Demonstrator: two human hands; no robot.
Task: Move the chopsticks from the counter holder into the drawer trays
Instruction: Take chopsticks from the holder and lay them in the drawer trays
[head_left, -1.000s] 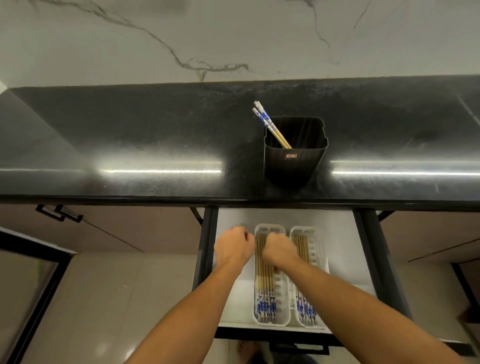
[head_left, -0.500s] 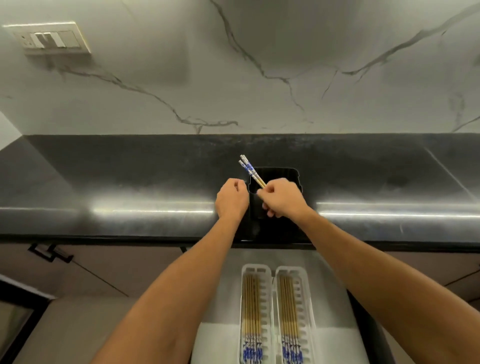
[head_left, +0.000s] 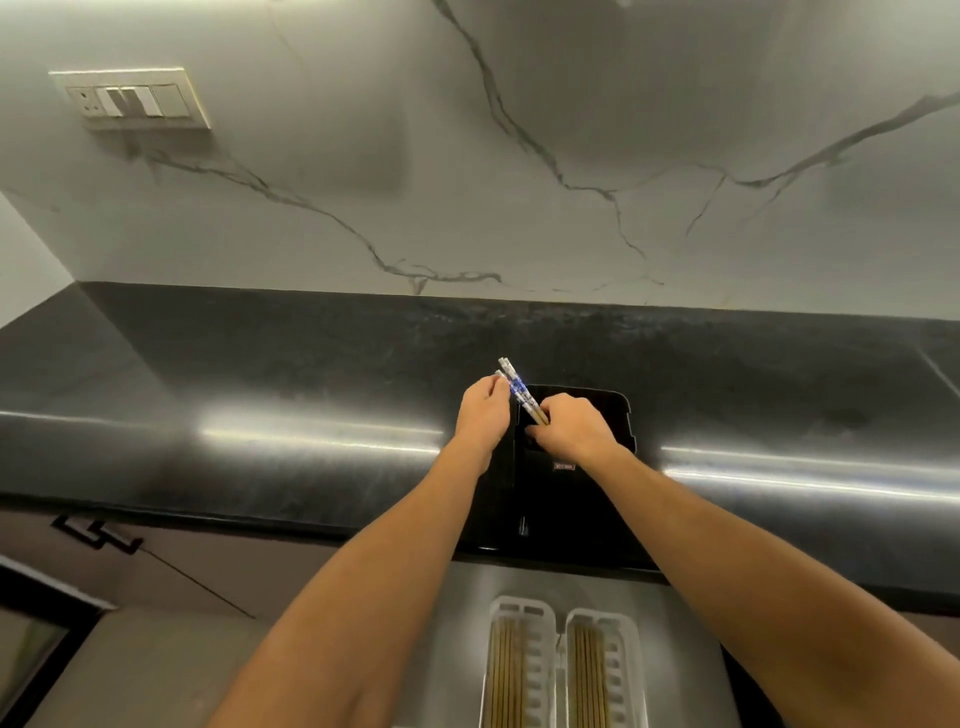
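A black holder (head_left: 613, 415) stands on the dark counter (head_left: 260, 395). Two chopsticks (head_left: 519, 392) with blue-and-white tops lean out of its left side. My left hand (head_left: 483, 410) pinches the top of the left chopstick. My right hand (head_left: 571, 426) is over the holder's mouth, its fingers closed around the lower shafts of the chopsticks. Below the counter edge, two white trays, the left tray (head_left: 514, 670) and the right tray (head_left: 605, 675), lie side by side in the open drawer (head_left: 452, 649), each with several chopsticks laid lengthwise.
A marble-patterned wall (head_left: 519, 156) rises behind the counter, with a switch plate (head_left: 132, 98) at the upper left. A cabinet door with a black handle (head_left: 98, 535) is below the counter on the left. The drawer's dark right rail (head_left: 748, 691) borders the trays.
Both hands rose from the drawer trays to the holder on the counter and closed on the two chopsticks. The view tilted up, showing more wall.
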